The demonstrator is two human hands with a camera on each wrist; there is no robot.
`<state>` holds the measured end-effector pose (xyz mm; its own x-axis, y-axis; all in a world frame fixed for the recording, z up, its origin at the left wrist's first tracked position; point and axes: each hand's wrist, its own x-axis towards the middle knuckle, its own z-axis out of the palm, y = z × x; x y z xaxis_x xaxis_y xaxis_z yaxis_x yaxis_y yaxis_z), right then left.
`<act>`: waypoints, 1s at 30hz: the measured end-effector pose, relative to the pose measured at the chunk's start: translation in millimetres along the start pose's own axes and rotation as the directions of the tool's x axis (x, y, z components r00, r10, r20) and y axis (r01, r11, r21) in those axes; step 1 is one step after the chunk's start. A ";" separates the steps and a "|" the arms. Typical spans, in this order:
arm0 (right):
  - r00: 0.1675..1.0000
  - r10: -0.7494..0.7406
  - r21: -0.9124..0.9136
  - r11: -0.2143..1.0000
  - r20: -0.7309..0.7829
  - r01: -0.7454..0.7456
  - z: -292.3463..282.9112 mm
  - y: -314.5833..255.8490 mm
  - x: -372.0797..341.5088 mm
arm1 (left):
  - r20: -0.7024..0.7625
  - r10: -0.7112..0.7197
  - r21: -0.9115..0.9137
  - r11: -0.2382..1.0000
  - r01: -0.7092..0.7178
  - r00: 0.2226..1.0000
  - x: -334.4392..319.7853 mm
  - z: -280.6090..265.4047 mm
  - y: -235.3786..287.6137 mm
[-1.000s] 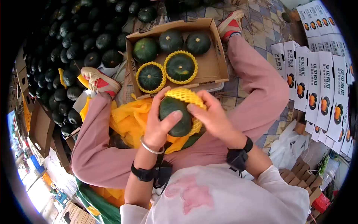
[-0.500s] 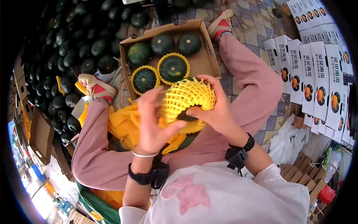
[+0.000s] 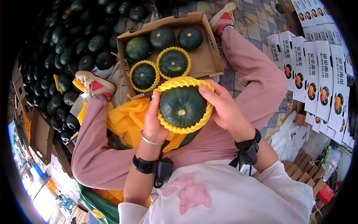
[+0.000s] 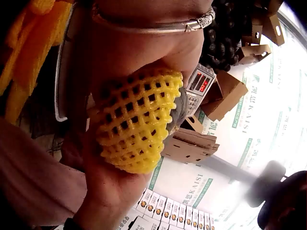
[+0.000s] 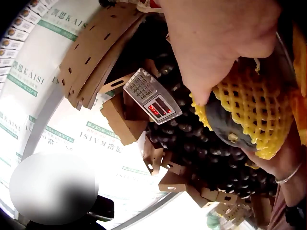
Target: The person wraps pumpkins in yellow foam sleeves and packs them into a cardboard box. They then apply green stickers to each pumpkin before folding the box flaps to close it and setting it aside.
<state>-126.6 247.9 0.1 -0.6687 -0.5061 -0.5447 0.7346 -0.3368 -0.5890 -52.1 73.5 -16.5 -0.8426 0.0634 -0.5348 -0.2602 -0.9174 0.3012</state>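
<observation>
A dark green pumpkin (image 3: 182,106) with a pale stem spot faces up between the two hands. Round its sides sits a yellow foam net (image 3: 204,120), leaving the top bare. The left hand (image 3: 152,121) grips it from the left, thumb at the net's edge. From the other side the right hand (image 3: 226,108) holds it, thumb over the rim of the net. The lattice (image 4: 139,120) covers most of the pumpkin in the left wrist view. Just beyond is an open cardboard box (image 3: 209,35) with two netted pumpkins (image 3: 144,76) and three bare pumpkins (image 3: 162,36).
A big heap of pumpkins (image 3: 67,56) fills the far left. Yellow foam nets (image 3: 128,119) lie between the legs. Printed white boxes (image 3: 311,74) stand in rows at right. A scale with a red display (image 5: 156,103) shows in the right wrist view.
The pumpkin has been turned, so its bare top now faces up with the net round its sides. The left hand, off to the side and blurred half a second ago, is back against it.
</observation>
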 end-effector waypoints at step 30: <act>0.730 -0.517 -0.879 -0.100 0.447 0.467 -29.6 -36.5 63.0 | 0.439 0.294 0.894 -0.051 -0.444 0.849 93.5 -23.0 25.1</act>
<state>-198.9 251.8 -30.4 -0.8170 -0.5499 0.1735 -0.4863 0.4954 -0.7198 -126.6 47.4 -77.1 -0.9989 -0.0431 -0.0194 -0.0340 0.3703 0.9283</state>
